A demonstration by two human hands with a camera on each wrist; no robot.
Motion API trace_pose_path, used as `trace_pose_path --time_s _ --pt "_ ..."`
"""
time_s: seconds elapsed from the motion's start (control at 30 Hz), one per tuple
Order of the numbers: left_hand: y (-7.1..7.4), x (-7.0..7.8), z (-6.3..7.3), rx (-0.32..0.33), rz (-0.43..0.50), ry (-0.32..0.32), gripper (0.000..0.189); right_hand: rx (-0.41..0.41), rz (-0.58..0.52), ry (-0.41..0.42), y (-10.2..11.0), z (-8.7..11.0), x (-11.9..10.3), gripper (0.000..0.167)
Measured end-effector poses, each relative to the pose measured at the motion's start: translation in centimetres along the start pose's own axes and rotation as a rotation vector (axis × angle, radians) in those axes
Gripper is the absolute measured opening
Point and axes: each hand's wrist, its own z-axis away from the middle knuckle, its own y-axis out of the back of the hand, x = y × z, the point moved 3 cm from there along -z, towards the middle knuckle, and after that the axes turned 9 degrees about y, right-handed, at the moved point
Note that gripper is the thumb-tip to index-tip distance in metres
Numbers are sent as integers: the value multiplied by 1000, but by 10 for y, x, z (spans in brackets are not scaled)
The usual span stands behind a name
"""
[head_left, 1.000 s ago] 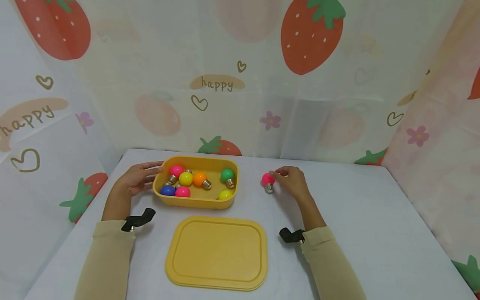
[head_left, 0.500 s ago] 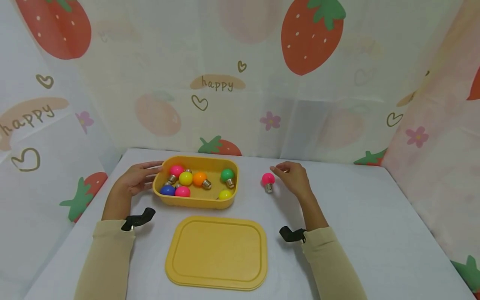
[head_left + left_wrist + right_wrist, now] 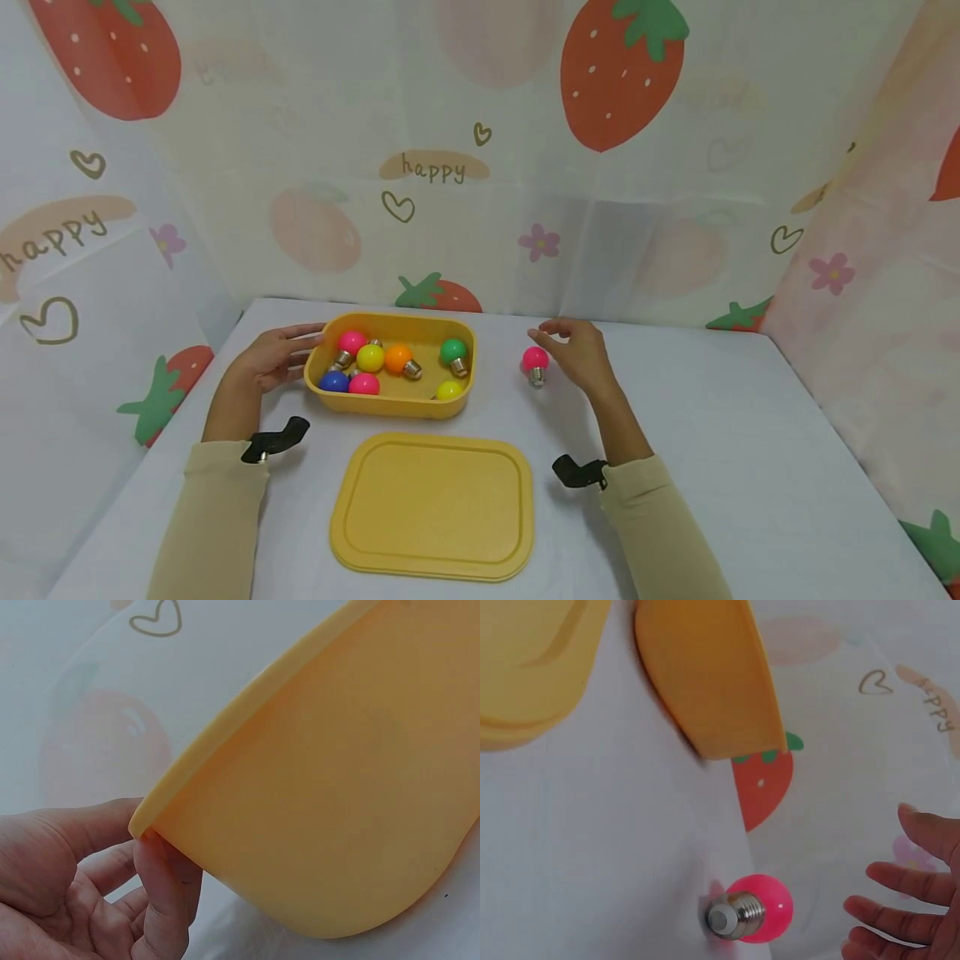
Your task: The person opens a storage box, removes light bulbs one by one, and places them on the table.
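Note:
A yellow plastic box [image 3: 390, 406] holds several small coloured light bulbs, among them an orange one [image 3: 397, 359] and a green one [image 3: 453, 351]. At its left end my left hand [image 3: 266, 360] holds the rim; the left wrist view shows thumb and fingers meeting at the corner of the rim. Right of the box, a pink light bulb [image 3: 535, 359] stands by itself on the white table, its metal screw base [image 3: 739, 915] toward me. My right hand [image 3: 577, 354] hovers just beyond and right of that bulb, fingers spread apart and holding nothing.
A flat yellow lid [image 3: 431, 507] lies on the white tablecloth [image 3: 720, 467] in front of the box. Behind the table hangs a strawberry-print curtain [image 3: 337, 100], with more of it along both sides.
My right hand has let go of the pink bulb and drawn slightly up and away from it. The bulb, the box and my left hand have stayed in place.

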Motion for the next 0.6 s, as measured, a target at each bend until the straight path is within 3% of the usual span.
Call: trace_pose_path --time_s 0.33,0.6 --pt "-1 1 3 -5 3 -1 73 -23 -37 43 -8 3 -18 42" --pt "-1 2 2 -3 10 8 72 -57 -55 124 -18 5 -33 35"
